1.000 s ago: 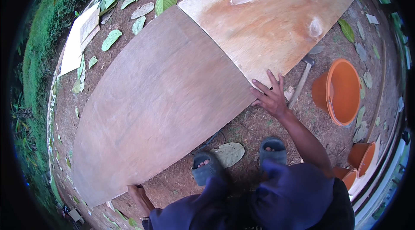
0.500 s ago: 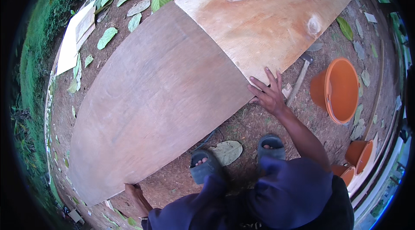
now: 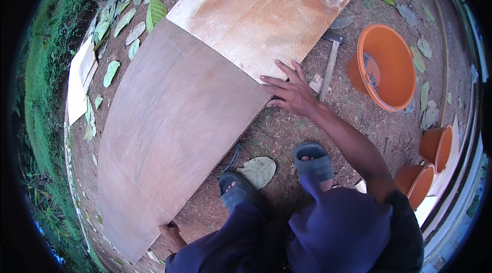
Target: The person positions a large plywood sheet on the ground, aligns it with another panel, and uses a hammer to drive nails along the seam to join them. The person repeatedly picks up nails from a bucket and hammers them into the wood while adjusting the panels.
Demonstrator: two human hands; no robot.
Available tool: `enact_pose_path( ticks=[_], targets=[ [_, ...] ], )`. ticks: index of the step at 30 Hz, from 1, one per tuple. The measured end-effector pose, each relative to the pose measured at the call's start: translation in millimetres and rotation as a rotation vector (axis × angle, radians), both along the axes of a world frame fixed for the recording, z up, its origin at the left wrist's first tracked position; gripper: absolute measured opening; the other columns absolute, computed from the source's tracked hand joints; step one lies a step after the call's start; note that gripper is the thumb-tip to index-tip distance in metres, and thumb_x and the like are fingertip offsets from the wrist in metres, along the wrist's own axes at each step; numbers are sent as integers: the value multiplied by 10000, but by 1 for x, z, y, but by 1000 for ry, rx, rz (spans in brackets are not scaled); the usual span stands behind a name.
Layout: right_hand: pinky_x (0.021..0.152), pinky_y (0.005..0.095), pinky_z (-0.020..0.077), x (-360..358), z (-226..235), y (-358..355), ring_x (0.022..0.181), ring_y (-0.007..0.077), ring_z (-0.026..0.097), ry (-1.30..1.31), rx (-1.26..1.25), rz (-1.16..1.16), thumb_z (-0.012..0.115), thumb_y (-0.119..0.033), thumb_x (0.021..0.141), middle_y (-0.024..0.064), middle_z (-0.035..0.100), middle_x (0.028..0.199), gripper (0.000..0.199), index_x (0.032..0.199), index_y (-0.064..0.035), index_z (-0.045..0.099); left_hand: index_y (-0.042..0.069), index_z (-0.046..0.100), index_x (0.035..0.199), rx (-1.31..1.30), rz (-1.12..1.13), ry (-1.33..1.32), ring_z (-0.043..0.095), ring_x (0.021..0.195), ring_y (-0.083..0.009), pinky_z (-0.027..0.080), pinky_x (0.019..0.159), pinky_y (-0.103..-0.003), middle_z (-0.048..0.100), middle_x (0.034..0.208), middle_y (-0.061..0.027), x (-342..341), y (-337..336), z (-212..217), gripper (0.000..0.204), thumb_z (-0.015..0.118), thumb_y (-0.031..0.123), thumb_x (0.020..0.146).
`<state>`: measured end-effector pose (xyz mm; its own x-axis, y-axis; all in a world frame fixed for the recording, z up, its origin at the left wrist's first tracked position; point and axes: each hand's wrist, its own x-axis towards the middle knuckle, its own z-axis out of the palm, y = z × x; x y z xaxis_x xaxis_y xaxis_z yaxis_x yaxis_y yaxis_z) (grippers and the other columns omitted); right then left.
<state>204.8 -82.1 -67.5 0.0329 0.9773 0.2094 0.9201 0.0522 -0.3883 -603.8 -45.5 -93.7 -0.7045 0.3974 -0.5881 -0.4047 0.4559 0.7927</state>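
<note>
A brownish plywood sheet lies in front of me, its far right end meeting a lighter plywood sheet along a straight seam. My right hand rests at the near end of that seam, fingers spread over the corners of both sheets. Down at the near left, my left hand is closed round the edge of the brownish sheet; its fingertips are partly hidden. A hammer with a wooden handle lies on the ground just right of my right hand.
To the right stands an orange bucket with several thin grey nail-like pieces inside. Two more orange buckets, one nearer and one behind, sit at the right edge. Leaves litter the soil around my sandals.
My view has shifted, bringing more of the orange bucket's inside into sight. Both hands keep about the same places on the sheets.
</note>
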Motion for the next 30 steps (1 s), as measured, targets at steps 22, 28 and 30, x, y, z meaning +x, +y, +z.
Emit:
enact_pose_path(
  ticks=[22,28,30],
  targets=[
    [1223,683,49,4,-14,-6,1535,326,229,64,89,48,788,-380,787,-165,597,1422,498,1265,-260,713,-37,734,859,-924,-1324,1564,705,838,-471,537,750,-534,695,847,-315,38,-17,27,164,642,93,820],
    [1221,691,34,5,-12,-5,1525,313,263,57,69,54,798,-362,791,-170,575,1446,479,1253,-265,716,-35,732,839,-830,-1290,1637,706,811,-461,535,729,-540,694,828,-311,25,-14,19,169,659,116,817],
    [1224,682,58,1,-5,-5,1511,289,286,64,47,49,776,-327,836,-137,614,1402,429,1250,-233,713,-33,732,816,-797,-1322,1606,709,783,-450,536,718,-538,698,820,-300,14,-21,11,166,668,120,812]
  ],
)
